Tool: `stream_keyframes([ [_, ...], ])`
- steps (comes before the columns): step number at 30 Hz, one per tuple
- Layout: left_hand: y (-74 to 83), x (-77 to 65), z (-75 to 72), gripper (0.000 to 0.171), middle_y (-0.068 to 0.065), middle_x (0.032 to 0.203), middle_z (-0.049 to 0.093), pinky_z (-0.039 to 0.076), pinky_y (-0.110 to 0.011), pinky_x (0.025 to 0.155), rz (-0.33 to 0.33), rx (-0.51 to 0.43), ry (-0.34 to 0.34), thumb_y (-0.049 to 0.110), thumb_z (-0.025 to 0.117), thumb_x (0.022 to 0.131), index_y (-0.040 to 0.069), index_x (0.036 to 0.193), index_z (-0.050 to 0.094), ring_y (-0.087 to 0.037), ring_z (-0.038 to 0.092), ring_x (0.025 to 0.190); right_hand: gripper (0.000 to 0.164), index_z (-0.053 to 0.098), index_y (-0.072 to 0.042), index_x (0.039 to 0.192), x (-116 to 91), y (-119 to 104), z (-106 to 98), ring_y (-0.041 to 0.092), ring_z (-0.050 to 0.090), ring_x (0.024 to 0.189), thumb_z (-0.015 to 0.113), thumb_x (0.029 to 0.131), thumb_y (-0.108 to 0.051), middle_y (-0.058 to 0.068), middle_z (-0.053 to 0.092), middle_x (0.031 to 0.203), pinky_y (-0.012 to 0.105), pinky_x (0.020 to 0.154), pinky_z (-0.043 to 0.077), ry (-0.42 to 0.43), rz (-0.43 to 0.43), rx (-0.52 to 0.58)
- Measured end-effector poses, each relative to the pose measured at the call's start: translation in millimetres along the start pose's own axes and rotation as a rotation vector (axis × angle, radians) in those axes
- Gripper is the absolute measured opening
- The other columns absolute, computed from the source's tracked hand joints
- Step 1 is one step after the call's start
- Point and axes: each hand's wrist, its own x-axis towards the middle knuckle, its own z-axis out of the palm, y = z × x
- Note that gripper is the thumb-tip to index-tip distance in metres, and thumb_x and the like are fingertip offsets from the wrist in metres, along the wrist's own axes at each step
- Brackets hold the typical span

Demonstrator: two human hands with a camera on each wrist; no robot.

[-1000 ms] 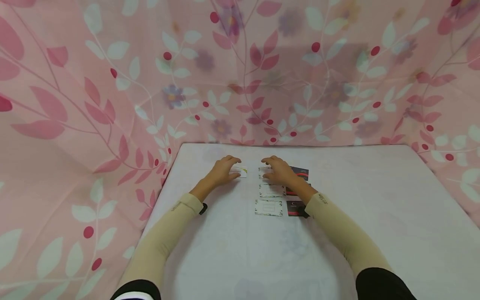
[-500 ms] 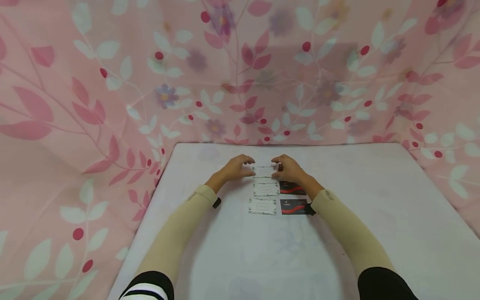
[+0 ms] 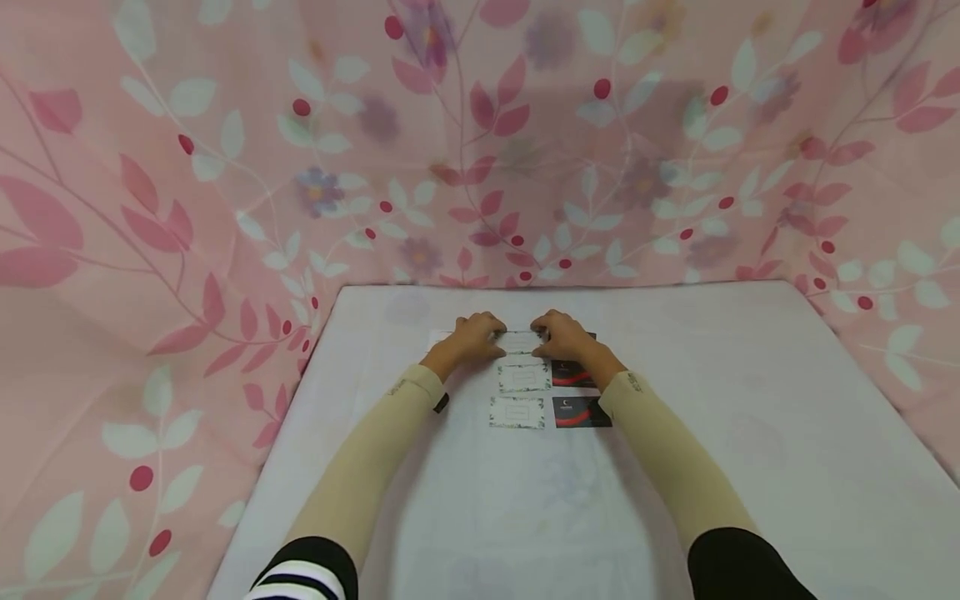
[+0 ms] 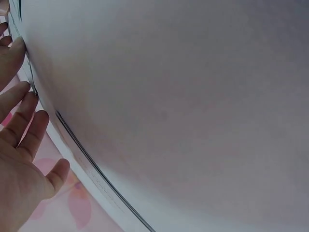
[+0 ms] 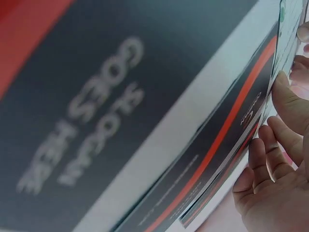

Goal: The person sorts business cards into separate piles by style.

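A white card with a leafy border (image 3: 521,342) lies at the far end of a column of similar cards. At its left end is my left hand (image 3: 472,337), fingertips near the far corner and thumb by the near one. My right hand (image 3: 566,340) mirrors this at the right end. In the right wrist view, the thumb and fingertips of the right hand (image 5: 280,193) meet the card's edge. The left wrist view has the left hand (image 4: 21,164) with loosely bent, spread fingers, some touching a thin card edge.
Two more leafy-bordered cards (image 3: 524,377) lie nearer on the white-covered table (image 3: 450,517). Black cards with red waves (image 3: 577,412) form a column to their right, partly under the right hand and wrist. Another pale card (image 3: 438,337) shows behind the left wrist. Pink floral cloth (image 3: 465,167) hangs behind.
The left hand has moved right, from a pale card at the left to the far leafy-bordered card. The right hand has come to that card's right end. The view has shifted slightly.
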Motion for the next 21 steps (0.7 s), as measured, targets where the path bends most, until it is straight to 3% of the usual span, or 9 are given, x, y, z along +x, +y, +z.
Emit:
stream_keyframes([
  [10,-5.9,1.4,-0.3,0.048,-0.005,0.137,0.057,0.033,-0.055,0.101,-0.015,0.039,-0.025,0.037,0.075,0.087,0.018,0.130,0.065,-0.029,0.050,0.124,0.048,0.066,-0.007,0.123,6.5,-2.9,4.1,0.030,0.055,0.108,0.081,0.082,-0.027,0.014,0.058,0.123,0.047,0.098,0.043,-0.016,0.044,0.017],
  [21,-8.1,-0.4,-1.6,0.050,-0.006,0.139,0.055,0.032,-0.054,0.102,-0.011,0.030,-0.042,0.034,0.075,0.087,0.019,0.134,0.063,-0.029,0.049,0.128,0.054,0.062,-0.007,0.128,8.2,-6.5,5.1,0.030,0.055,0.113,0.081,0.082,-0.028,0.014,0.058,0.125,0.047,0.102,0.042,-0.031,0.071,0.033],
])
